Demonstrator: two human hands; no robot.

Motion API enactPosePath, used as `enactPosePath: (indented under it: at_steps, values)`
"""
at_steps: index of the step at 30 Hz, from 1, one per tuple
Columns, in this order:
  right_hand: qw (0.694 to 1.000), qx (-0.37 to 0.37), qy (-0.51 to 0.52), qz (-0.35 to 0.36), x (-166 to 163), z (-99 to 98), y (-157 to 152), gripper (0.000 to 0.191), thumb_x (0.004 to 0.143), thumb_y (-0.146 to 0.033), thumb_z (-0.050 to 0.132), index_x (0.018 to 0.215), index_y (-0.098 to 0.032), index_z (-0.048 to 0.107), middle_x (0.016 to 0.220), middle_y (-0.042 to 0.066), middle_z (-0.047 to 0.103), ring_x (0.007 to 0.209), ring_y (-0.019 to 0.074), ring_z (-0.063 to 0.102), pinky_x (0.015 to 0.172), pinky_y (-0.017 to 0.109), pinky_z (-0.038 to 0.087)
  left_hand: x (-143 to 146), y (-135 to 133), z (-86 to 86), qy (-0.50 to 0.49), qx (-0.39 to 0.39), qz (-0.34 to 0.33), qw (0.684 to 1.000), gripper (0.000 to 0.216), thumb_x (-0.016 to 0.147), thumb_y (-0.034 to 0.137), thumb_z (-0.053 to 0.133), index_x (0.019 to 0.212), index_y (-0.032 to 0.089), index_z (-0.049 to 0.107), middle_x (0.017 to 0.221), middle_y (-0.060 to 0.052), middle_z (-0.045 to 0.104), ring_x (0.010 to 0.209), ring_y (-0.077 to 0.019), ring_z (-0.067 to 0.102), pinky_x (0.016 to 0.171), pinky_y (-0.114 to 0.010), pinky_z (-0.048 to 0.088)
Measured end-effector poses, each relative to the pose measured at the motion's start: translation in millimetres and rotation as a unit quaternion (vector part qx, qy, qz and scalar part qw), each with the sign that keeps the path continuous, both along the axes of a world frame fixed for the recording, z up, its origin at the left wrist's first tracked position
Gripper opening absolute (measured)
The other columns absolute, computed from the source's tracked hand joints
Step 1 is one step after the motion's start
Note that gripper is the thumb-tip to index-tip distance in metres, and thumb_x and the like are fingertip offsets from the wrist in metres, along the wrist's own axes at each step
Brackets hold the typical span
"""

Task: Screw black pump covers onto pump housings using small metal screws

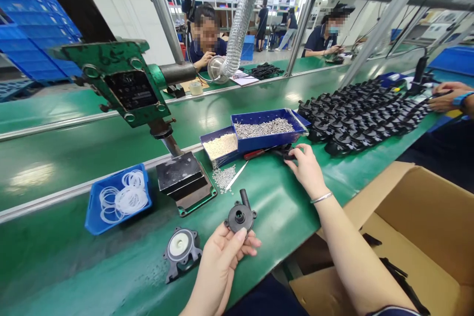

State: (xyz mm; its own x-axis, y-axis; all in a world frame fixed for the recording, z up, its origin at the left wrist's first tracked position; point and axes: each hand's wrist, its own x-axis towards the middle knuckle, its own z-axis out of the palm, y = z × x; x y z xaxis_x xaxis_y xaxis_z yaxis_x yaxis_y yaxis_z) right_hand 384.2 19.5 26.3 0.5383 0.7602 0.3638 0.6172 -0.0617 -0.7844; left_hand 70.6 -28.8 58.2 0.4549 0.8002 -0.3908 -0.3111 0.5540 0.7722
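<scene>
My left hand (221,253) is closed on a round black plastic pump cover (234,216) with a side spout and a central nozzle, held above the green bench. My right hand (308,168) reaches to the front of the blue screw tray (269,142), its fingers closed on a black part (283,151) whose shape is mostly hidden. A black pump body (182,252) with a cream disc in its middle lies left of my left hand. Near my right hand lie a red-handled tool (255,153) and white tweezers (237,175), beside a scatter of small metal rings (223,177).
A green press (128,86) stands over a black block (180,174). At left is a blue bin (95,222) of clear rings. Rows of black assemblies (355,113) fill the right, near a co-worker's hands (450,97). A cardboard box (437,212) stands below the bench edge.
</scene>
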Motion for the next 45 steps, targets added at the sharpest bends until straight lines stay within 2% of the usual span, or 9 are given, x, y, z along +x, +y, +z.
enactPosePath:
  at_steps: [3, 5, 7, 9, 12, 14, 25, 30, 45]
  values:
    - [0.997, -0.009, 0.077, 0.014, -13, -1.3, -10, 0.034, 0.077, -0.050, 0.075, 0.084, -0.019, 0.063, 0.101, 0.011, 0.061, 0.096, 0.0275, 0.061, 0.094, 0.050, 0.048, 1, 3, -6.7, -0.005, -0.001, 0.005, 1.000, 0.026, 0.083, 0.033, 0.076, 0.097, 0.011, 0.071, 0.087, -0.009, 0.071, 0.078, -0.0182, 0.069, 0.069, -0.026, 0.056]
    - [0.987, -0.026, 0.149, 0.051, -31, 1.0, -19, 0.038, 0.084, -0.054, 0.067, 0.089, -0.017, 0.062, 0.087, 0.008, 0.065, 0.080, 0.0225, 0.065, 0.082, 0.044, 0.055, 1, 4, -9.6, -0.006, 0.006, 0.013, 1.000, 0.027, 0.085, 0.034, 0.073, 0.099, 0.011, 0.071, 0.087, -0.010, 0.072, 0.079, -0.0190, 0.069, 0.070, -0.027, 0.056]
    - [0.971, -0.043, 0.215, 0.099, -51, 4.1, -28, 0.040, 0.092, -0.055, 0.057, 0.092, -0.016, 0.062, 0.083, 0.008, 0.068, 0.074, 0.0206, 0.068, 0.076, 0.040, 0.057, 0, 4, -11.3, -0.005, 0.008, 0.015, 1.000, 0.027, 0.087, 0.034, 0.072, 0.100, 0.011, 0.071, 0.087, -0.011, 0.072, 0.079, -0.0198, 0.070, 0.071, -0.028, 0.056]
    - [0.933, -0.044, 0.323, 0.152, -71, 6.9, -36, 0.038, 0.093, -0.053, 0.056, 0.092, -0.015, 0.063, 0.085, 0.009, 0.071, 0.076, 0.0201, 0.071, 0.077, 0.038, 0.058, 0, 3, -12.1, -0.010, 0.003, 0.011, 1.000, 0.026, 0.087, 0.033, 0.071, 0.100, 0.011, 0.071, 0.088, -0.011, 0.073, 0.081, -0.0204, 0.070, 0.072, -0.028, 0.056]
    - [0.838, -0.025, 0.504, 0.206, -96, 9.4, -43, 0.030, 0.089, -0.044, 0.067, 0.093, -0.014, 0.068, 0.086, 0.008, 0.074, 0.077, 0.0178, 0.071, 0.078, 0.034, 0.058, -1, 2, -12.9, -0.022, -0.008, 0.003, 1.000, 0.025, 0.088, 0.033, 0.070, 0.102, 0.012, 0.071, 0.091, -0.011, 0.073, 0.082, -0.0208, 0.070, 0.073, -0.029, 0.056]
    - [0.803, -0.019, 0.553, 0.220, -107, 10.4, -46, 0.026, 0.089, -0.039, 0.070, 0.093, -0.014, 0.070, 0.085, 0.007, 0.075, 0.077, 0.0168, 0.071, 0.079, 0.032, 0.057, -1, 1, -13.3, -0.028, -0.010, 0.003, 1.000, 0.025, 0.089, 0.033, 0.069, 0.102, 0.012, 0.071, 0.091, -0.012, 0.073, 0.083, -0.0211, 0.071, 0.074, -0.030, 0.056]
    - [0.812, -0.016, 0.528, 0.249, -125, 13.7, -51, 0.019, 0.092, -0.033, 0.067, 0.099, -0.016, 0.071, 0.090, 0.007, 0.076, 0.083, 0.0183, 0.073, 0.083, 0.033, 0.057, -1, 1, -12.7, -0.039, -0.015, 0.017, 0.999, 0.028, 0.085, 0.033, 0.074, 0.106, 0.015, 0.071, 0.101, -0.012, 0.074, 0.096, -0.0254, 0.071, 0.078, -0.031, 0.056]
    - [0.810, -0.007, 0.527, 0.257, -131, 16.4, -53, 0.018, 0.092, -0.033, 0.067, 0.098, -0.016, 0.071, 0.091, 0.007, 0.076, 0.084, 0.0178, 0.073, 0.083, 0.032, 0.057, -4, 3, -18.5, -0.045, -0.018, -0.001, 0.999, 0.031, 0.085, 0.034, 0.075, 0.110, 0.015, 0.071, 0.105, -0.013, 0.074, 0.099, -0.0267, 0.070, 0.080, -0.032, 0.056]
    - [0.752, -0.020, 0.617, 0.232, -138, 15.8, -49, 0.026, 0.088, -0.039, 0.071, 0.090, -0.014, 0.073, 0.092, 0.008, 0.076, 0.082, 0.0168, 0.072, 0.081, 0.031, 0.057, -7, 4, -21.9, -0.055, -0.020, -0.020, 0.998, 0.029, 0.087, 0.032, 0.073, 0.110, 0.015, 0.072, 0.105, -0.013, 0.074, 0.096, -0.0230, 0.071, 0.080, -0.031, 0.057]
